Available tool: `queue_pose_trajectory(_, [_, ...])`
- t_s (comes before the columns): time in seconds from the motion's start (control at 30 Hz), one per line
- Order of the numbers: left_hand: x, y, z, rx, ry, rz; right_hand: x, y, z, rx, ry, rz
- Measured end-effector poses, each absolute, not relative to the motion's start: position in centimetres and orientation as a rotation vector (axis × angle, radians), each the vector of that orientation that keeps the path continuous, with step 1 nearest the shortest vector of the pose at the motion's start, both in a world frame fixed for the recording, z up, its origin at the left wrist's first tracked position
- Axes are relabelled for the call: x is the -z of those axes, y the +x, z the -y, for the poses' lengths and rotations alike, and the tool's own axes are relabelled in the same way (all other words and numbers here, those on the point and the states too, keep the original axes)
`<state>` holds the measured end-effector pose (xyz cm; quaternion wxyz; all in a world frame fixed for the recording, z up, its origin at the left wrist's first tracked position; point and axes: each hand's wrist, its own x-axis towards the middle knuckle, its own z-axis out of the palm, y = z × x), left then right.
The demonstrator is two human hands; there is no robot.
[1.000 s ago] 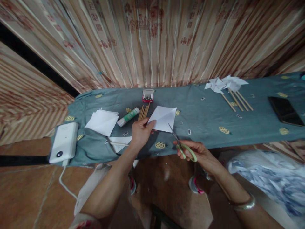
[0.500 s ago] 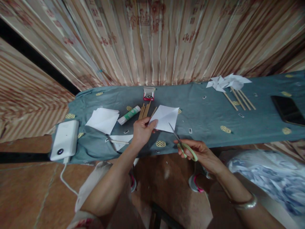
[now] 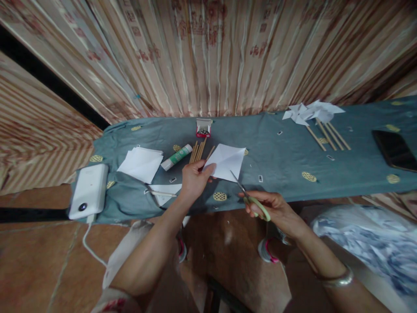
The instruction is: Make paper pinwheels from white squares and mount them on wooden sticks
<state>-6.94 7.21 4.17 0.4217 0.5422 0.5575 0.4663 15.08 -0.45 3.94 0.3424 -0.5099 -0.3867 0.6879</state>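
Observation:
My left hand (image 3: 193, 181) pinches the near left corner of a white square sheet of paper (image 3: 226, 161), holding it just above the blue-grey cloth of the table (image 3: 280, 165). My right hand (image 3: 272, 208) grips green-handled scissors (image 3: 249, 198). Their blades point up and left, with the tips at the paper's lower edge. Wooden sticks (image 3: 198, 152) and a glue stick (image 3: 176, 157) lie just beyond my left hand.
A stack of white paper squares (image 3: 140, 164), a paper scrap (image 3: 163, 193) and a white power bank (image 3: 87, 191) lie at the left. A small red box (image 3: 203, 128) sits at the back. Finished paper pinwheels on sticks (image 3: 314, 119) and a black phone (image 3: 394, 150) lie to the right.
The paper has shifted slightly right and up in my left hand. The scissor tips have closed in on its lower edge.

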Motion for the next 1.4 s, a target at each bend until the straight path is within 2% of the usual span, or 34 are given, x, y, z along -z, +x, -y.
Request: queue_pose_trajectory(1.4, [-3.61, -6.53, -6.40, -1.074, 1.277, -1.286, -3.78, 15.14, 0.26, -1.726, -1.321, 1.064])
